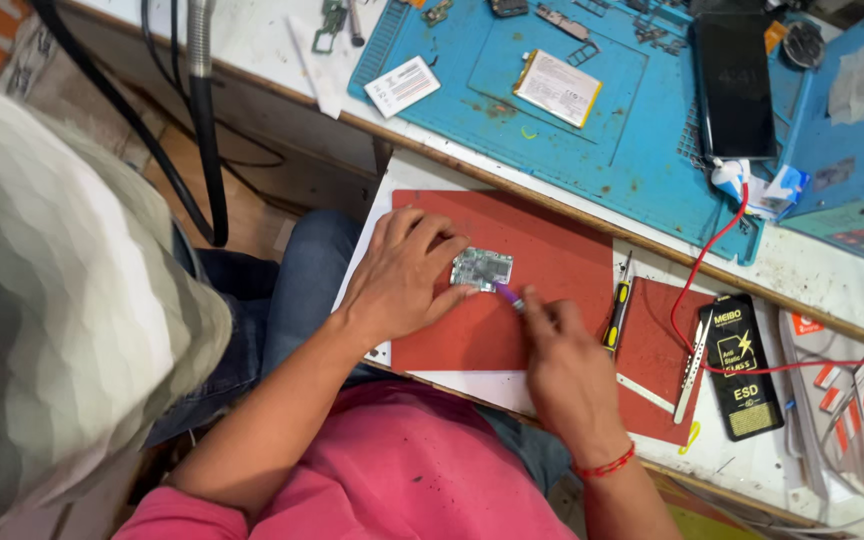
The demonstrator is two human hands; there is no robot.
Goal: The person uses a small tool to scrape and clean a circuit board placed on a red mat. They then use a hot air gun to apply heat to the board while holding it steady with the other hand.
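Firmly, my left hand [397, 280] pins the small circuit board [482, 268] flat near the red mat's [552, 250] middle, steadying it while my right hand [567, 370] pinches a purple-tipped tool [508, 295] against its edge.

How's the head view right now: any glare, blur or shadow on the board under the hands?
Head view: even light, no hard shadows; the small circuit board glints slightly; left hand and right hand are sharp; a pale blurred shape fills the left edge; the dark phone reflects faintly.
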